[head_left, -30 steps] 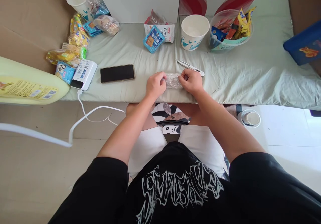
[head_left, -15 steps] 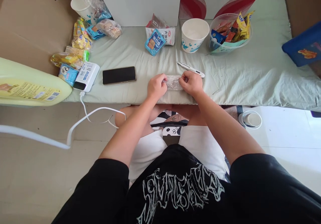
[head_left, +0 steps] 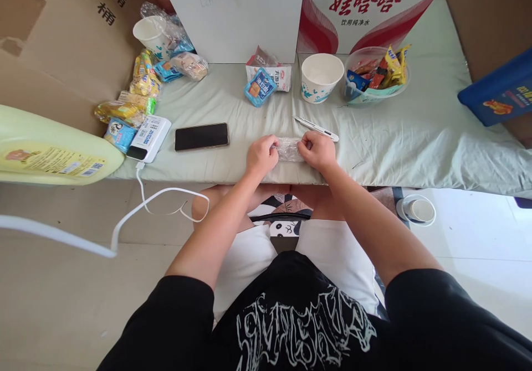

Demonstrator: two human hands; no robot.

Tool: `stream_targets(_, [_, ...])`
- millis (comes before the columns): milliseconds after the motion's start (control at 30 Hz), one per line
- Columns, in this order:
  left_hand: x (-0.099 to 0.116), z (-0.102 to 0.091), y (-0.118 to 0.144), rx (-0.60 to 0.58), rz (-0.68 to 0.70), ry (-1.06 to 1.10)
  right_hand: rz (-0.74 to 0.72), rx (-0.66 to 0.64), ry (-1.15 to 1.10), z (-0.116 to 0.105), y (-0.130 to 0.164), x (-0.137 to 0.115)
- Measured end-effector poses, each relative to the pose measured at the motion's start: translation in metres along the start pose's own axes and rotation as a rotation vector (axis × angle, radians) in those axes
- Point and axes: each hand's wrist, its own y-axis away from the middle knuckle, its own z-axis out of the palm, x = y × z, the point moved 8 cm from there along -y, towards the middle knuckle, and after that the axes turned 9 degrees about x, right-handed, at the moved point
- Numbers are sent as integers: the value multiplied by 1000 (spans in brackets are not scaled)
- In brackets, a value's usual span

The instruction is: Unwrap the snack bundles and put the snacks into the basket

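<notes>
A small piece of bubble wrap (head_left: 289, 149) lies flat on the cloth near its front edge, stretched between my two hands. My left hand (head_left: 263, 154) pinches its left end with curled fingers. At the opposite end, my right hand (head_left: 318, 149) grips it, also with fingers closed. Just behind my right hand rests a white utility knife (head_left: 316, 128), set at a slant. A black phone (head_left: 201, 137) lies to the left of my left hand. Whether anything is inside the wrap, I cannot tell.
Behind the wrap are snack packets (head_left: 260, 87), a paper cup (head_left: 322, 77) and a clear tub (head_left: 376, 77) of snacks. White and red boxes (head_left: 233, 16) stand at the back. On the left are a power bank (head_left: 149, 138) with a white cable and a large yellow bottle (head_left: 54, 149).
The camera view has tilted up, so everything sits lower in the picture. Both hands keep hold of the bubble wrap in the same place on the cloth.
</notes>
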Motion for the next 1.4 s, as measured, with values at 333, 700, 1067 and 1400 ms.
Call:
stream_targets(333, [1, -4, 0, 1, -13, 26, 86, 29, -165, -3, 2, 12])
stream_targets(700, [-7, -10, -4, -46, -235, 268, 37, -256, -210, -1, 3, 4])
stream_targets(1067, [60, -29, -6, -569, -104, 442, 43, -394, -392, -44, 70, -11])
stream_targets(1400, [108, -27, 14, -848, -13, 394, 132, -471, -661, -54, 88, -30])
